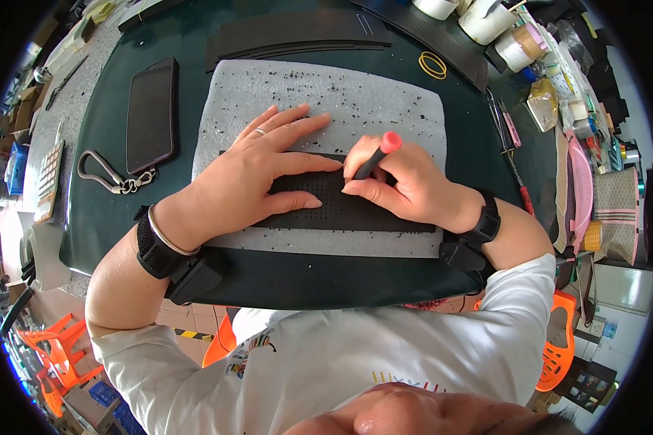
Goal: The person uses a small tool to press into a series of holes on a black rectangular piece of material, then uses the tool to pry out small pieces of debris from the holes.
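A black perforated strip (370, 212) lies across a white foam sheet (384, 101) on a dark green mat. My left hand (257, 174) presses flat on the strip's left part, fingers spread, a ring on one finger. My right hand (403, 185) grips a thin black tool with a red cap (379, 154), its tip down on the strip beside my left fingertips. Tiny black specks are scattered over the foam above the hands. Both wrists wear black bands.
A black phone (151, 114) and a grey carabiner with a chain (109, 174) lie left of the foam. More black strips (297, 36) and yellow rubber bands (432, 65) sit behind it. Tape rolls, tools and clutter crowd the right side. Orange plastic stools stand below.
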Available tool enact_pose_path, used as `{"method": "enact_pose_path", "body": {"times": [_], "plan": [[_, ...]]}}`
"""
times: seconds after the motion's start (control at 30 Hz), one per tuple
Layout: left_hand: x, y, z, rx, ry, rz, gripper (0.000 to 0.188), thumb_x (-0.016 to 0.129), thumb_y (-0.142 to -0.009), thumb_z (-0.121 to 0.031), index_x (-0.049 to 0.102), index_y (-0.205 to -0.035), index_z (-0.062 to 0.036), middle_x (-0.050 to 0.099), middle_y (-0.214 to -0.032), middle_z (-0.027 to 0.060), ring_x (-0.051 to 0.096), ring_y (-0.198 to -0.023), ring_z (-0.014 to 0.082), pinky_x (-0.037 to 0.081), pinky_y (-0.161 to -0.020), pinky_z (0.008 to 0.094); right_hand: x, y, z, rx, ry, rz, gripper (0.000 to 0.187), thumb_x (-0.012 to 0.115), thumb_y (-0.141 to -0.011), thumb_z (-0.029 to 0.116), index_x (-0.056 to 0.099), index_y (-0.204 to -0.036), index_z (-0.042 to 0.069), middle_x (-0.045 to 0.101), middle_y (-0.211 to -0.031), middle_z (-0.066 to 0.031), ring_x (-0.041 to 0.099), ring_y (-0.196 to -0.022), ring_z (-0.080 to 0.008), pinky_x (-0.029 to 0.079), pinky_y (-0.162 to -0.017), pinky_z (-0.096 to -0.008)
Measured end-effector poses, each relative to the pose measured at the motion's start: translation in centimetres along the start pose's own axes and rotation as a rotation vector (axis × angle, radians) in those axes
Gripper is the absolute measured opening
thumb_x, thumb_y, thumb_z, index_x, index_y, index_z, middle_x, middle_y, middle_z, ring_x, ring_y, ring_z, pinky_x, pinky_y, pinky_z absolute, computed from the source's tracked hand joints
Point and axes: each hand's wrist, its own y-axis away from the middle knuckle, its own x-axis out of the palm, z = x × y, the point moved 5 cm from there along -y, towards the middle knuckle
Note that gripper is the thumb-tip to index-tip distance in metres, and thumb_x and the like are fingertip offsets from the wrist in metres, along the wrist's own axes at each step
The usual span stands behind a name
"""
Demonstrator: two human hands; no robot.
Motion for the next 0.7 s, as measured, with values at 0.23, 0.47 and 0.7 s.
{"method": "enact_pose_path", "body": {"times": [0.23, 0.47, 0.7], "plan": [[-0.4, -0.3, -0.9, 0.097, 0.098, -0.084, 0.032, 0.082, -0.085, -0.017, 0.075, -0.116, -0.0143, 0.059, -0.139, 0.0092, 0.051, -0.135, 0.0331, 0.038, -0.117, 0.0485, -0.2, 0.6, -0.6, 0.134, -0.031, 0.022, 0.011, 0.071, -0.098, 0.006, 0.062, -0.103, 0.003, 0.066, -0.095, -0.0056, 0.062, -0.071, -0.0149, 0.047, -0.061, -0.0266], [-0.1, -0.1, -0.7, 0.076, 0.207, 0.012, 0.024, 0.08, -0.085, -0.01, 0.076, -0.108, -0.013, 0.061, -0.127, 0.0054, 0.057, -0.121, 0.0283, 0.043, -0.109, 0.0441, -0.2, 0.2, -0.3, 0.083, -0.031, 0.032, 0.012, 0.071, -0.098, 0.005, 0.062, -0.104, 0.004, 0.066, -0.096, -0.0056, 0.059, -0.071, -0.0155, 0.046, -0.06, -0.0273], [-0.4, 0.0, -0.8, 0.057, 0.237, 0.022, 0.025, 0.079, -0.085, -0.01, 0.076, -0.11, -0.0132, 0.062, -0.128, 0.0051, 0.057, -0.122, 0.0291, 0.044, -0.109, 0.0425, 0.0, 0.1, 0.2, -0.027, 0.027, 0.017, 0.011, 0.072, -0.097, 0.005, 0.063, -0.104, 0.004, 0.066, -0.096, -0.006, 0.059, -0.071, -0.0162, 0.047, -0.06, -0.0279]]}}
